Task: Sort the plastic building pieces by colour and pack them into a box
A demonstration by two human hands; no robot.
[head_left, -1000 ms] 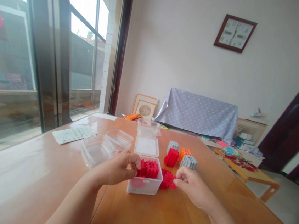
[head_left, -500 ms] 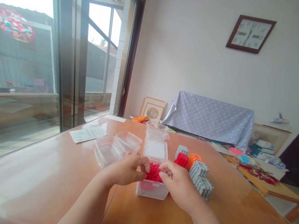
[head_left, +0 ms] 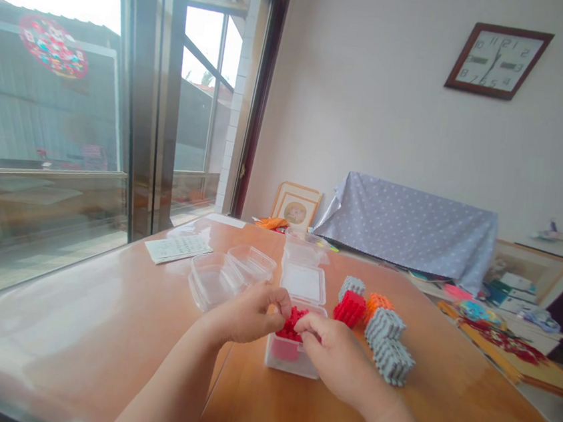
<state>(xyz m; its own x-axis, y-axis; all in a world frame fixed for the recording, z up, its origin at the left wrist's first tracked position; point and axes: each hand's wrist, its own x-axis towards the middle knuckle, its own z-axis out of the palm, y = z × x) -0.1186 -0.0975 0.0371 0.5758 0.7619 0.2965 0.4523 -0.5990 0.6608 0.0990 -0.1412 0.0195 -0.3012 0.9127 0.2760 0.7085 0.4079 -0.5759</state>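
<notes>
A small clear plastic box (head_left: 290, 363) stands on the wooden table (head_left: 98, 326), its hinged lid (head_left: 304, 284) lying open behind it. Red interlocking blocks (head_left: 290, 324) fill its top. My left hand (head_left: 248, 315) curls its fingers round the red blocks from the left. From the right, my right hand (head_left: 331, 354) pinches the same red blocks over the box's rim. Just beyond my right hand lie a grey block stack (head_left: 390, 350), another red block (head_left: 350, 308), an orange block (head_left: 377, 303) and a further grey one (head_left: 353, 286).
Two empty clear containers (head_left: 214, 281) (head_left: 254, 262) and a paper sheet (head_left: 177, 249) lie left of the box. Another clear box (head_left: 305, 244) sits at the table's far edge. Windows run along the left; a covered piece of furniture (head_left: 411, 218) and a low table (head_left: 513, 349) stand beyond.
My right hand left the loose red piece beside the box and came over the box onto the red blocks. The camera turned leftwards, and a grey stack now lies to the right.
</notes>
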